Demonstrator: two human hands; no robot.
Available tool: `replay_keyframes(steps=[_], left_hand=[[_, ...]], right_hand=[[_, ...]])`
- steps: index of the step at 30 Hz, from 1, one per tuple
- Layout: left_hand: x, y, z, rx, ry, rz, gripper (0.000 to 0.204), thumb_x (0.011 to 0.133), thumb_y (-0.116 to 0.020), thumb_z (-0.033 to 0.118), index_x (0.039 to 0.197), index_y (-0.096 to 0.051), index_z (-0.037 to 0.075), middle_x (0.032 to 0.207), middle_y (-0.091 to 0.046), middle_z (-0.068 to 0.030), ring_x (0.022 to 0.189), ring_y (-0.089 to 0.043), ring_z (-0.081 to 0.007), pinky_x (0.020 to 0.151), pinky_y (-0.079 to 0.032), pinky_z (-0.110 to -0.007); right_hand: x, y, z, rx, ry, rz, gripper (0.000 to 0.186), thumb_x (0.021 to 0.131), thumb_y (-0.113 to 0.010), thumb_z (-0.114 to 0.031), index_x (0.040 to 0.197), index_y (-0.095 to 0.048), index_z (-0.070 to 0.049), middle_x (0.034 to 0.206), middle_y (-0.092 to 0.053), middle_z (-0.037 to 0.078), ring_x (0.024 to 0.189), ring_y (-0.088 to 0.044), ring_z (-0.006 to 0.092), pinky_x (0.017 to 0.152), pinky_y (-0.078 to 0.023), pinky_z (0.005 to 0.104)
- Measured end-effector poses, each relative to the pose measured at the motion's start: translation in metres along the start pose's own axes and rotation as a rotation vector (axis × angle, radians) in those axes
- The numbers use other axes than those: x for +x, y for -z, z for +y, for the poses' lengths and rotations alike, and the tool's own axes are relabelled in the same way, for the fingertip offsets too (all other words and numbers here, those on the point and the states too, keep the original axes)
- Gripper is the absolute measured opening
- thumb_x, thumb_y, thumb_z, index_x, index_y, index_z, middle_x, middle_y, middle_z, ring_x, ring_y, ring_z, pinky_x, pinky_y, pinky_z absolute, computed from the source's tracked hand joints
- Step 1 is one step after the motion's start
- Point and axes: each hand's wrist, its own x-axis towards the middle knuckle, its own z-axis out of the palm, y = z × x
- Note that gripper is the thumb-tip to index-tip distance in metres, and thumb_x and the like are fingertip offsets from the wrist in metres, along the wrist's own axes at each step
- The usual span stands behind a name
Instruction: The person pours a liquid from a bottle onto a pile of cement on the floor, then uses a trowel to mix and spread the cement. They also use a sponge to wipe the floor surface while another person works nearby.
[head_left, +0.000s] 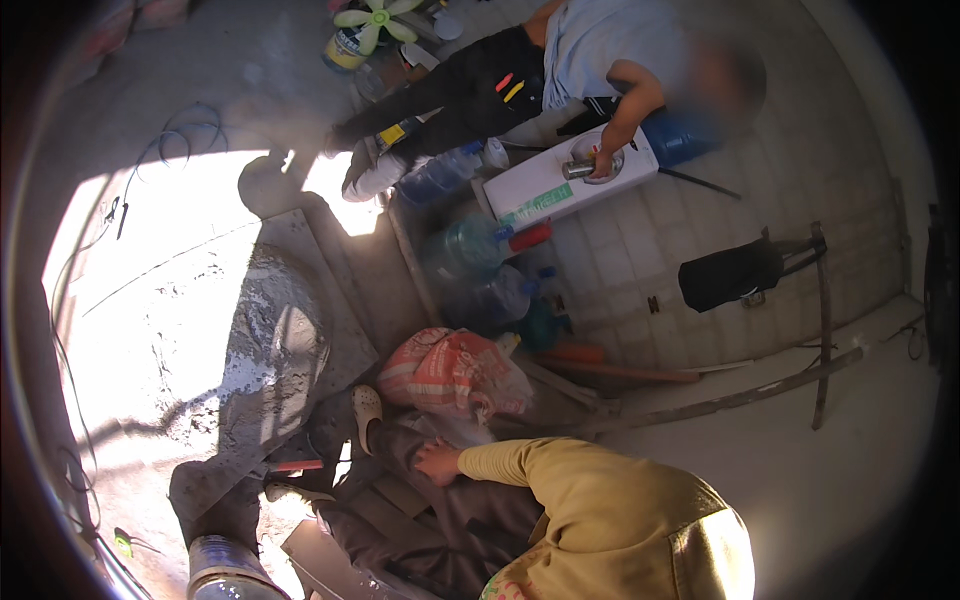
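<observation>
My right hand (pixel 437 462), at the end of a mustard-yellow sleeve (pixel 520 462), rests on my dark trouser leg (pixel 450 525) near the knee. Its fingers lie over the cloth and hold nothing. My left hand is out of the picture. Beyond the knee stands a red-and-white woven sack (pixel 445 370), crumpled at the top. Pale clogs (pixel 367 418) are on my feet. A tool with a red handle (pixel 297 465) lies by them. Further left spreads a heap of grey mortar (pixel 285 310), half in harsh sunlight.
Another person (pixel 470 80) stands at the top, one hand on a shiny cylinder (pixel 578 170) over a long white box (pixel 560 185). Large water bottles (pixel 470 245) line the block wall. A bucket (pixel 230 575) is at lower left; a black bag (pixel 735 275) hangs right. Cables (pixel 70 350) cross the floor.
</observation>
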Motion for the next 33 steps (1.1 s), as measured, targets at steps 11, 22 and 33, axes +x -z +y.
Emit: replay_keyframes(steps=[11,22,33], left_hand=[[0.008,0.095,-0.07,-0.202,0.058,0.048,0.048,0.104,-0.06,0.052,0.082,-0.046,0.011,0.064,-0.037,0.0043,0.057,-0.036,-0.0098,0.054,-0.033,-0.029],[-0.014,0.077,-0.021,-0.41,0.255,0.096,0.051,0.108,-0.055,0.047,0.072,-0.039,0.016,0.056,-0.029,0.0038,0.047,-0.029,-0.0103,0.048,-0.027,-0.032],[-0.064,0.054,0.006,-0.54,0.355,0.058,0.05,0.11,-0.05,0.042,0.07,-0.039,0.013,0.058,-0.031,0.0013,0.051,-0.03,-0.0131,0.051,-0.029,-0.033]], right_hand=[[0.05,-0.024,-0.038,0.208,0.146,0.481,0.04,0.094,-0.058,-0.029,0.127,-0.065,-0.008,0.126,-0.068,0.016,0.123,-0.061,0.0352,0.101,-0.048,0.0544],[0.054,-0.011,-0.038,0.367,0.252,0.391,0.036,0.093,-0.066,-0.018,0.123,-0.066,0.001,0.114,-0.071,0.021,0.105,-0.069,0.0359,0.094,-0.054,0.0446],[0.066,0.02,-0.049,0.422,0.328,0.537,0.035,0.093,-0.068,-0.018,0.122,-0.067,0.002,0.11,-0.072,0.019,0.101,-0.071,0.0343,0.09,-0.056,0.0418]])
